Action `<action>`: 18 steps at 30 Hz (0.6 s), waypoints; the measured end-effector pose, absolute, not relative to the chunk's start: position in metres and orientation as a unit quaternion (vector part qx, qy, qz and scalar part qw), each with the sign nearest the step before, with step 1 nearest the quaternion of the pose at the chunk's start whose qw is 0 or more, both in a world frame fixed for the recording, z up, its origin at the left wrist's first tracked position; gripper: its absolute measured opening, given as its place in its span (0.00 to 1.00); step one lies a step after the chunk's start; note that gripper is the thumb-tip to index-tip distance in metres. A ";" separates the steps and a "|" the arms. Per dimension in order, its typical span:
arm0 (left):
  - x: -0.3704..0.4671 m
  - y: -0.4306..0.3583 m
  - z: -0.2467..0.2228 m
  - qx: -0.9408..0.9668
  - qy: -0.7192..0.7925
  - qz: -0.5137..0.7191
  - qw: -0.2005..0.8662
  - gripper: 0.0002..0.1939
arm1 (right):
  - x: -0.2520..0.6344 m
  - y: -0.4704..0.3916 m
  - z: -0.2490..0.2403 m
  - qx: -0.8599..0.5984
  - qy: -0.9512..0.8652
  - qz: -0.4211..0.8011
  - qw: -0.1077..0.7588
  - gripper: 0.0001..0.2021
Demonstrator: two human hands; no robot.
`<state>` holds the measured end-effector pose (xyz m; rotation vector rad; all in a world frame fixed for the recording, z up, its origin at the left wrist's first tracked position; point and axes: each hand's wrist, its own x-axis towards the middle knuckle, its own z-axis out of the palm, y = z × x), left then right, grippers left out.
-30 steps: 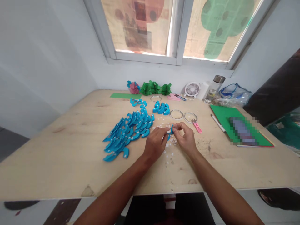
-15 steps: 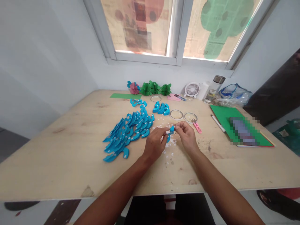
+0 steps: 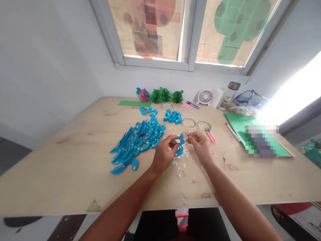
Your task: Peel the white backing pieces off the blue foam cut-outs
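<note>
My left hand [image 3: 165, 149] pinches a small curved blue paper piece [image 3: 180, 151] over the middle of the table. Just to its right, my right hand [image 3: 200, 144] has thumb and forefinger pressed together; whatever lies between those fingertips is too small to make out. White paper bits [image 3: 185, 153] are scattered on the wood beneath both hands. To the left spreads a large pile of blue curved pieces [image 3: 136, 139], many with small white squares on them. A smaller blue group [image 3: 172, 116] lies behind my hands.
Metal rings [image 3: 188, 123] and pink snips [image 3: 211, 136] lie behind and right of my hands. Green paper ornaments [image 3: 165, 95], a white fan [image 3: 205, 96] and a glass bottle [image 3: 228, 97] stand along the wall. Green sheets [image 3: 242, 125] lie at the right.
The blue piece has turned more upright in my left hand, and my right fingertips have drawn slightly away from it. Bright light now shows at the right, where it was dark.
</note>
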<state>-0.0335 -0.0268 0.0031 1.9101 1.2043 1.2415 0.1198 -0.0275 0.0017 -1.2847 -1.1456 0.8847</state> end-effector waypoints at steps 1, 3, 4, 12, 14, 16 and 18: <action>-0.033 -0.027 0.003 0.708 0.448 0.464 0.288 0.12 | 0.119 -0.028 0.004 -0.546 -0.493 0.381 0.560 0.08; -0.034 -0.026 0.004 0.703 0.446 0.464 0.303 0.12 | 0.118 -0.031 0.008 -0.540 -0.513 0.385 0.545 0.10; -0.034 -0.026 0.004 0.702 0.445 0.464 0.308 0.12 | 0.117 -0.032 0.009 -0.531 -0.523 0.389 0.540 0.11; -0.034 -0.027 0.002 0.710 0.436 0.465 0.299 0.12 | 0.115 -0.029 -0.001 -0.460 -0.554 0.426 0.548 0.11; -0.033 -0.027 0.002 0.713 0.436 0.467 0.289 0.11 | 0.116 -0.026 -0.005 -0.461 -0.556 0.415 0.552 0.10; -0.032 -0.028 0.002 0.716 0.436 0.465 0.285 0.11 | 0.117 -0.025 -0.008 -0.463 -0.560 0.404 0.555 0.09; -0.032 -0.029 0.003 0.718 0.436 0.464 0.282 0.11 | 0.117 -0.024 -0.010 -0.469 -0.562 0.394 0.557 0.10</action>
